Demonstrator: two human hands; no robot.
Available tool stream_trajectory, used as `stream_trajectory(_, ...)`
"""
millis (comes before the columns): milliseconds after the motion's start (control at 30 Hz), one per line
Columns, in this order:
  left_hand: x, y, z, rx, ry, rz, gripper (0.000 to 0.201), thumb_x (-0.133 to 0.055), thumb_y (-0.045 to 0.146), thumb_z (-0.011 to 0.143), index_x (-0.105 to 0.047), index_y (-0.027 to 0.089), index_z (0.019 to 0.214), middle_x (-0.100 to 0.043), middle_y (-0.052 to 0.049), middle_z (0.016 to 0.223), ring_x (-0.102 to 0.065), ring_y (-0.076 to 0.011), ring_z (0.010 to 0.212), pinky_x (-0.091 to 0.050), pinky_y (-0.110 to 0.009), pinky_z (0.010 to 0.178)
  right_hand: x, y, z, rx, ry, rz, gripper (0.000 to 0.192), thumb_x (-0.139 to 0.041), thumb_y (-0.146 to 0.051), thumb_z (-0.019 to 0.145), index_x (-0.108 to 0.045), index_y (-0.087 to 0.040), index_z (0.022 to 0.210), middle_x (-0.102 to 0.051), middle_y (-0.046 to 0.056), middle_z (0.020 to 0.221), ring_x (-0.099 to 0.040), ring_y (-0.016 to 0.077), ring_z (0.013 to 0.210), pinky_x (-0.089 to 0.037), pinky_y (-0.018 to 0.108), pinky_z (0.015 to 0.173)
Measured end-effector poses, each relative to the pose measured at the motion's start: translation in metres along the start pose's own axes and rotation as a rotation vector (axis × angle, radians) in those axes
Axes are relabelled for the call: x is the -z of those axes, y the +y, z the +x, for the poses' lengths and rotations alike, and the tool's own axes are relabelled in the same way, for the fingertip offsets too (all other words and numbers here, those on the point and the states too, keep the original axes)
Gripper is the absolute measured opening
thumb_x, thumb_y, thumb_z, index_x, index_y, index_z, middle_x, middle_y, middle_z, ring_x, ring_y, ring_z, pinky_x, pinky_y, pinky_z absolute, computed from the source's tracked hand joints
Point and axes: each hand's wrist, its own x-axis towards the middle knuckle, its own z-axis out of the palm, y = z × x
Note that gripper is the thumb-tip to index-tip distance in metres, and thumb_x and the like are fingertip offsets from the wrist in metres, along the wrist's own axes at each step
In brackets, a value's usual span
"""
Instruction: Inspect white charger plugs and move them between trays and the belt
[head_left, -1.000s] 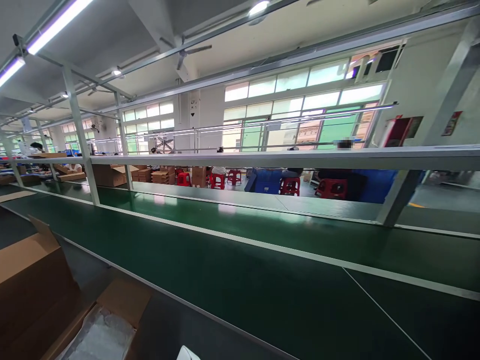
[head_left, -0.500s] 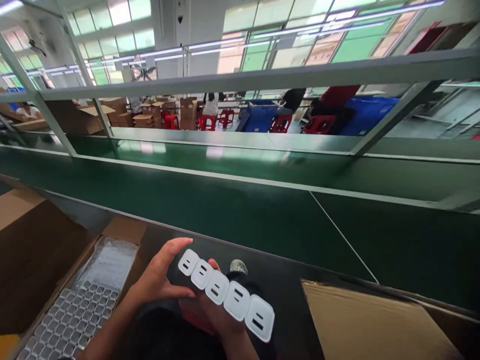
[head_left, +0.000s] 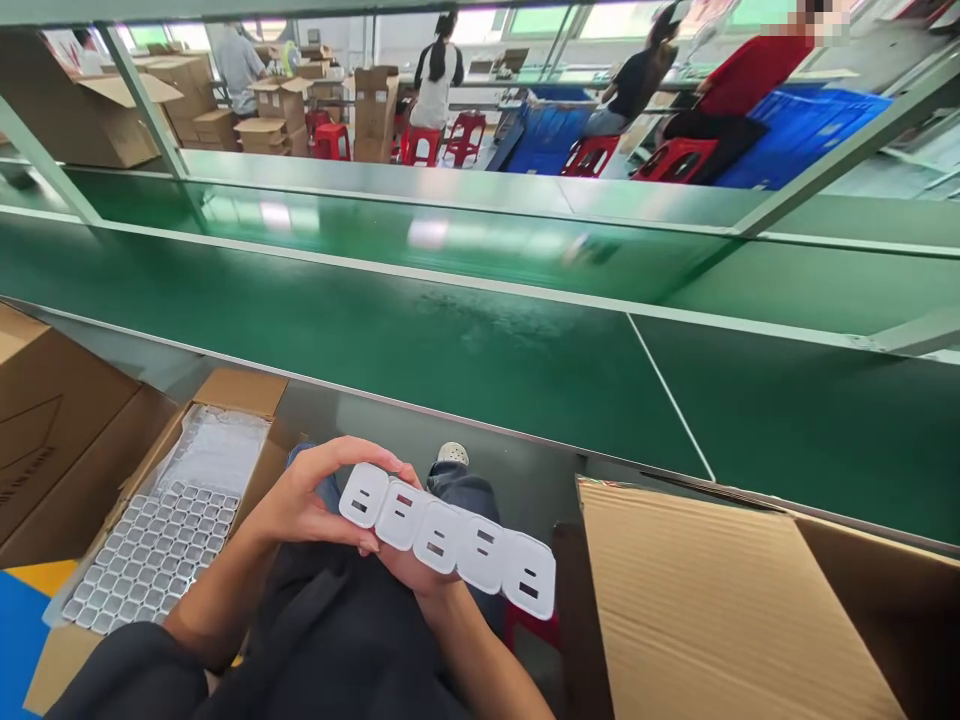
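A row of several white plastic charger housings [head_left: 439, 537], each with two port slots of unequal size, lies across my hands over my lap. My left hand [head_left: 319, 495] curls round the left end of the row, thumb below and index finger above. From underneath, my right hand [head_left: 416, 572] holds the row; most of its fingers are hidden behind the housings. To the left, an open carton [head_left: 244, 385] contains many small silvery-clear square pieces [head_left: 161, 550] in tight rows, with a sheet of clear plastic [head_left: 221, 440] at its far end.
A green conveyor belt [head_left: 375, 310] runs across in front, with a pale metal frame [head_left: 142, 95] over it. An open cardboard box [head_left: 720, 600] stands at right, another box [head_left: 67, 430] at left. Beyond, people sit on red stools [head_left: 424, 145] near blue bins [head_left: 551, 130].
My view has tilted down. My left hand, earlier spread apart beside the row's end, has closed round it. The row now lies flatter across the view.
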Motion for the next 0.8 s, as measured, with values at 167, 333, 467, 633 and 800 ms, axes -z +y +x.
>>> stream_trajectory(167, -0.004, -0.0032, -0.0024, -0.043, 0.029, -0.065, 0.067, -0.089, 0.041, 0.069, -0.062, 0.023, 0.128, -0.072, -0.01, 0.117, -0.069, -0.0245, 0.104, -0.055, -0.032, 0.091, -0.0015, 0.0, 0.0023, -0.039, -0.047, 0.068, 0.034, -0.082, -0.046, 0.069, -0.074, -0.031, 0.098, -0.072, 0.002, 0.105, -0.068, 0.0244, 0.086, -0.058, 0.036, 0.061)
stream_trajectory(333, -0.0046, -0.0049, -0.0042, -0.083, 0.026, -0.072, 0.068, -0.09, 0.037, 0.068, -0.061, 0.026, 0.128, -0.072, -0.011, 0.116, -0.069, -0.0254, 0.105, -0.057, -0.034, 0.089, -0.0021, 0.0, 0.0027, -0.035, -0.048, 0.037, 0.028, -0.08, -0.044, 0.072, -0.072, -0.032, 0.095, -0.072, -0.002, 0.096, -0.068, 0.0224, 0.083, -0.058, 0.033, 0.058)
stream_trajectory(467, -0.0051, -0.0035, -0.0042, -0.075, 0.019, -0.075, 0.064, -0.089, 0.036, 0.07, -0.061, 0.025, 0.127, -0.072, -0.01, 0.114, -0.07, -0.0239, 0.103, -0.058, -0.033, 0.087, -0.003, -0.0006, 0.0023, -0.058, -0.063, 0.044, 0.034, -0.083, -0.048, 0.068, -0.071, -0.031, 0.094, -0.072, -0.002, 0.099, -0.069, 0.022, 0.08, -0.059, 0.034, 0.059)
stream_trajectory(633, -0.0075, -0.003, -0.0047, -0.099, 0.012, -0.062, 0.069, -0.088, 0.031, 0.071, -0.055, 0.029, 0.131, -0.069, -0.009, 0.117, -0.067, -0.0247, 0.107, -0.057, -0.038, 0.092, -0.0062, -0.0011, 0.004, -0.067, -0.04, 0.057, 0.03, -0.086, -0.045, 0.066, -0.069, -0.028, 0.085, -0.071, -0.005, 0.088, -0.069, 0.021, 0.075, -0.059, 0.032, 0.055)
stream_trajectory(800, -0.0086, -0.0042, -0.0047, -0.106, 0.01, -0.027, 0.065, -0.085, 0.031, 0.075, -0.053, 0.029, 0.131, -0.068, -0.01, 0.116, -0.067, -0.0248, 0.106, -0.058, -0.039, 0.09, -0.0062, -0.0038, 0.006, -0.101, -0.009, 0.038, 0.03, -0.086, -0.04, 0.067, -0.069, -0.027, 0.088, -0.071, -0.003, 0.093, -0.07, 0.0221, 0.08, -0.058, 0.03, 0.054)
